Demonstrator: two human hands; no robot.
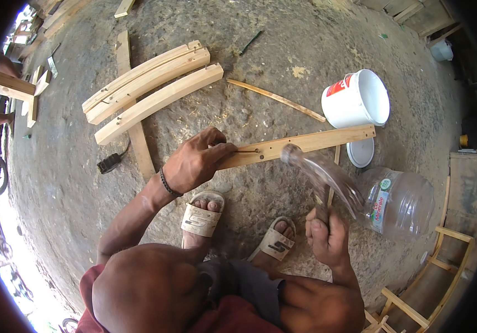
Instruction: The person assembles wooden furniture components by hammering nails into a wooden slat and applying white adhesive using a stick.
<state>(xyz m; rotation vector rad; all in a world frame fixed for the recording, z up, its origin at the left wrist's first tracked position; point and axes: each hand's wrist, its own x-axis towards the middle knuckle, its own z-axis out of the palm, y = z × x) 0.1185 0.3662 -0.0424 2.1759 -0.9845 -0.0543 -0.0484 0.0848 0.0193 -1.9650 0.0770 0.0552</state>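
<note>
My left hand (194, 158) grips the left end of a long pale wooden strip (327, 137). A thin nail (247, 151) sits at my left fingertips, along the strip's face; whether the fingers pinch it I cannot tell. Several small dark holes or nail heads dot the strip. My right hand (328, 237) is wrapped round the handle of a claw hammer (332, 180), smeared by motion. The hammer's face appears just over the strip, right of the nail; contact cannot be made out. Beyond my left hand, curved wooden pieces (160, 103) with nails in them lie across a flat board (141, 149).
A white bucket (335, 108) lies tipped beyond the strip, with a round white lid (360, 152) nearby. Right of the hammer rests a large clear plastic bottle (407, 205). Wooden frames (443, 277) stand lower right. A thin stick (277, 99) and a small black device (109, 163) lie on the ground.
</note>
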